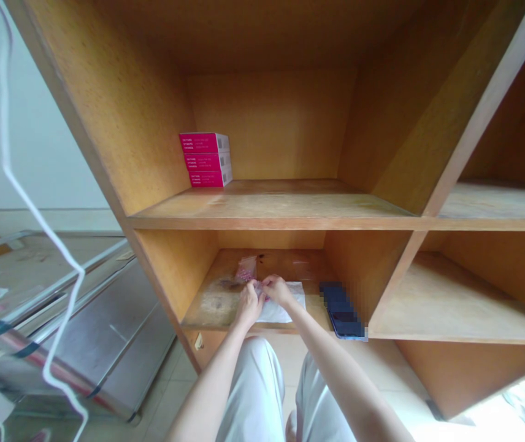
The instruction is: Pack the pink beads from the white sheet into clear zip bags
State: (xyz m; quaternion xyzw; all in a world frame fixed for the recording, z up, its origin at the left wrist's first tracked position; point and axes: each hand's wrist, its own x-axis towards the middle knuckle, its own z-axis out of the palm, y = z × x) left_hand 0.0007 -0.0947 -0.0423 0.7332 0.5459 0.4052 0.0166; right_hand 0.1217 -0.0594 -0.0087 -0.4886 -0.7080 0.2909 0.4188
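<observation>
The left hand (248, 305) and right hand (279, 290) pinched a small pink packet (259, 287) with tight fingers, maybe to steady it over the flat white paper (285, 310) on the low wooden shelf (211, 301). A dark blue phone (341, 307) lay at three o'clock.

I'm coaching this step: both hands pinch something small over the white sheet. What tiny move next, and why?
Likely lower the small pinkish piece onto the white sheet: the left hand and right hand both pinch it, and the sheet lies directly beneath.

Head view, facing forward-down, near wooden shelves (272, 205)
</observation>
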